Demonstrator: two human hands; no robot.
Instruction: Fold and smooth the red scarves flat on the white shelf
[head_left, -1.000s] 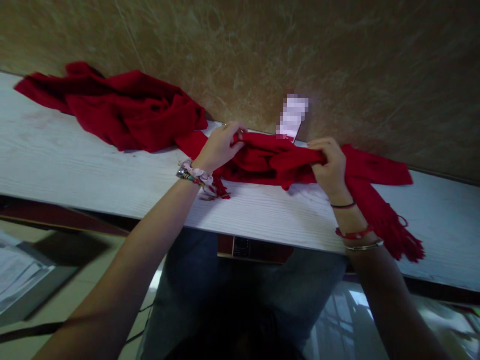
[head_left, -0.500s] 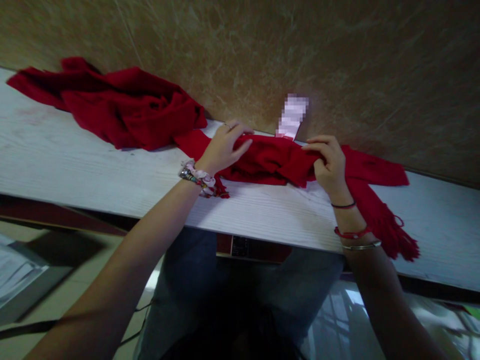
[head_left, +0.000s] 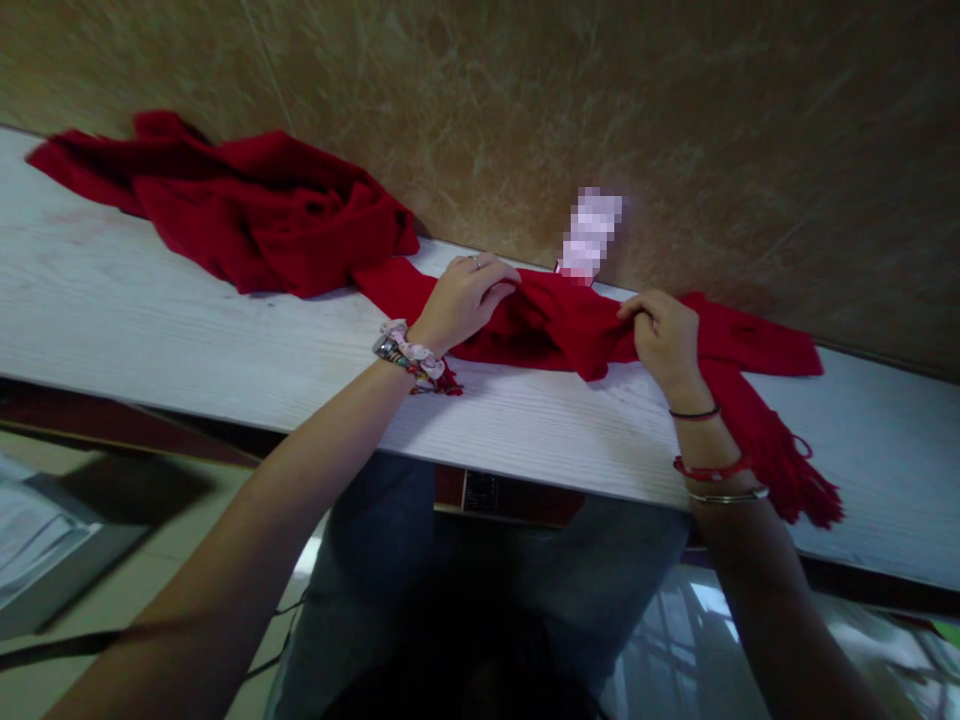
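Note:
A red scarf (head_left: 551, 320) lies lengthwise on a narrow white wood-grain table, with fringe (head_left: 795, 455) hanging toward the front at its right end. My left hand (head_left: 466, 300) pinches the scarf's upper edge left of centre. Further right, my right hand (head_left: 666, 335) grips the same stretch of cloth between thumb and fingers. Between them the fabric is rumpled and slightly raised. A pale blurred tag (head_left: 594, 232) sticks up behind the scarf against the wall. More bunched red cloth (head_left: 262, 215) lies in a heap to the left, touching the scarf's left part.
The white tabletop (head_left: 315, 345) runs along a brown marbled wall (head_left: 420, 110). Under its front edge are my knees and a dark red box-like thing (head_left: 525, 498). A grey bin or box with papers (head_left: 52, 545) stands on the floor at the lower left.
The fingers of both my hands have closed from a looser, spread pose onto the scarf. Its edge between them is lifted slightly. The whole view has shifted a little.

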